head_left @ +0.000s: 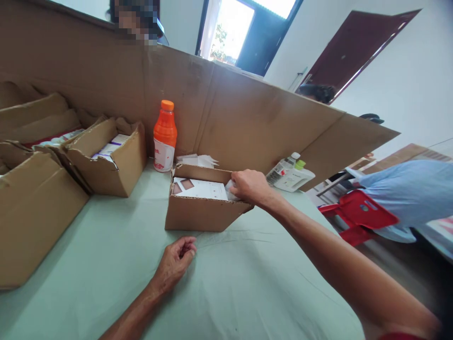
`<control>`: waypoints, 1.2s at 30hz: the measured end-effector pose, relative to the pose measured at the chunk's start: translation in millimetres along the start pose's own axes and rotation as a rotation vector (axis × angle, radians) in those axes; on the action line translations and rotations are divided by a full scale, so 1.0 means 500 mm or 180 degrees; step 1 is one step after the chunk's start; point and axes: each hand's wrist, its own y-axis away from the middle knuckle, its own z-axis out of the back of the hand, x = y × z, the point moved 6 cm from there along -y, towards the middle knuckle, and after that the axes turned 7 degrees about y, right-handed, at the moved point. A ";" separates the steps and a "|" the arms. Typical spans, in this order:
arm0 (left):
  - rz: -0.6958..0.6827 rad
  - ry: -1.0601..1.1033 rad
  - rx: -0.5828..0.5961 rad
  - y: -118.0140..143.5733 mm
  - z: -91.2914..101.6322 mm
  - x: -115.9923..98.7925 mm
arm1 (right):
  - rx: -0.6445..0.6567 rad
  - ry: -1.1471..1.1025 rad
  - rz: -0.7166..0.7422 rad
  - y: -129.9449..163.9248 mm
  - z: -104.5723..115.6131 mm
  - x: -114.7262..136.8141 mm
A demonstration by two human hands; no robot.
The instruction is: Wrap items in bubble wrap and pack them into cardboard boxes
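You are working at the small cardboard box (203,208) sitting on the green-covered table (247,293), just beyond your left hand and in front of the tall cardboard partition (247,118). It is open-topped, plain brown, its near wall tilted out towards you, and it is holding white cards or packets (200,189) with dark red squares printed on them, lying flat and filling most of the inside. Your right hand (250,186) is reaching over the box's right rim, fingers curled down and pressed together onto the right edge of the white stack; whether they are actually gripping a packet I cannot tell, since the knuckles are hiding the tips. Your left hand (175,262) is resting on the cloth just short of the box, not touching it, fingers loosely curled into the palm and holding nothing, seemingly there to steady you while you are leaning in.

Behind the box an orange bottle (164,137) is standing upright against the partition, with folded white paper (198,160) beside it. To the left, larger open cartons (106,160) are holding more packets. On the right, small bottles (288,170) are lying near a red plastic chair (357,215).
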 end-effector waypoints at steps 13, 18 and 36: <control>-0.0159 -0.0076 -0.0264 0.007 0.016 0.006 | -0.0273 -0.0878 0.0088 0.034 -0.009 -0.031; -0.0765 -0.0573 -0.1223 0.044 0.071 -0.065 | -0.1203 -0.2244 -0.0352 0.175 -0.072 -0.131; -0.0791 -0.0141 -0.0767 -0.057 -0.068 -0.117 | -0.0626 -0.3275 -0.0906 0.237 -0.341 -0.065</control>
